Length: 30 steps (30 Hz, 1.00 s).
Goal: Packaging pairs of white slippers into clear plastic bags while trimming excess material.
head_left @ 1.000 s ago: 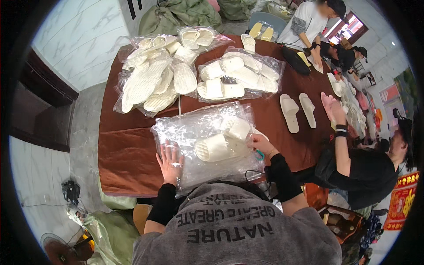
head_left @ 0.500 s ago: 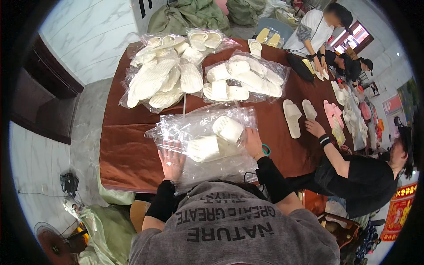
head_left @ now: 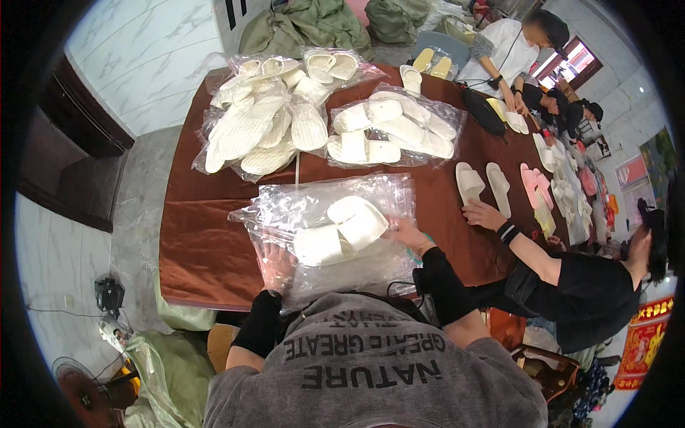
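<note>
Two white slippers lie on a stack of clear plastic bags point(head_left: 321, 282) in front of me. One slipper point(head_left: 314, 246) is on the left, and the other slipper point(head_left: 357, 220) leans over its right end at a slant. My left hand point(head_left: 275, 265) rests with its fingers spread on the left side of the bags, partly behind shiny film. My right hand point(head_left: 408, 237) has its fingers closed at the right edge of the slanted slipper. How much of that slipper they grasp is hard to see.
A pile of bagged white slippers point(head_left: 246, 132) and another bagged group point(head_left: 407, 128) lie across the table's far side. At right, another person's hand point(head_left: 485, 215) touches a beige slipper point(head_left: 469, 183). Pink slippers point(head_left: 535, 185) lie beyond. A dark pouch point(head_left: 484, 112) sits near the far edge.
My right hand has come inward from the bag's right edge to the slanted slipper. Both slippers have shifted slightly left. The other person's hand has moved from one beige slipper to its partner.
</note>
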Available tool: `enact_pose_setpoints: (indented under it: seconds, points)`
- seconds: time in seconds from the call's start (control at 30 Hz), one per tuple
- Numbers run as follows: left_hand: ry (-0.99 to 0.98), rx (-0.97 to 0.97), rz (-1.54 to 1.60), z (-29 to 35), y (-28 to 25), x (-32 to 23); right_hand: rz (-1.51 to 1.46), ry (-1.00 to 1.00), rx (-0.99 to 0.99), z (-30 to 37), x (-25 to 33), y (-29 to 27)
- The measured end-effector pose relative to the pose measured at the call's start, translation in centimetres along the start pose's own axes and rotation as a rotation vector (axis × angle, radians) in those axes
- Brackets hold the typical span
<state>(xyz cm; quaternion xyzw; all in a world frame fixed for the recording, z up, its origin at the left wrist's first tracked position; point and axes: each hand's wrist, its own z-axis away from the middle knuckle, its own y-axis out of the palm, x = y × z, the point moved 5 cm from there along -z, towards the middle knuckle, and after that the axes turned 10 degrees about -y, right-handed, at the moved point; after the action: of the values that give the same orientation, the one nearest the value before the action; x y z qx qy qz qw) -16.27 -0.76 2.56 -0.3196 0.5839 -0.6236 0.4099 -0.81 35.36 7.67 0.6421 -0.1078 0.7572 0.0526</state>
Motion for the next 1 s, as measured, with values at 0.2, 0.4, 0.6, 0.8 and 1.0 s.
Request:
enact_pose_setpoints:
  seconds: [0.2, 0.4, 0.6, 0.8, 1.0]
  points:
    - [0.112, -0.248, 0.092, 0.4, -1.4, -0.5, 0.734, -0.041, 0.228, -2.0, -2.2, 0.3]
    - [0.077, -0.222, 0.069, 0.8, -1.0, 0.3, 0.385, 0.071, 0.342, -1.0, -1.3, 1.7]
    - [0.077, -0.279, 0.061, 0.5, -1.2, 0.2, 0.337, 0.165, 0.286, 0.6, 1.4, 3.4]
    - [0.027, -0.164, -0.066, 0.2, -1.1, 0.3, 0.238, 0.204, 0.238, 2.7, 1.1, 3.2]
    - [0.086, -0.084, 0.49, 1.0, -3.9, 1.8, -0.094, 0.309, 0.003, 6.1, 0.2, -1.5]
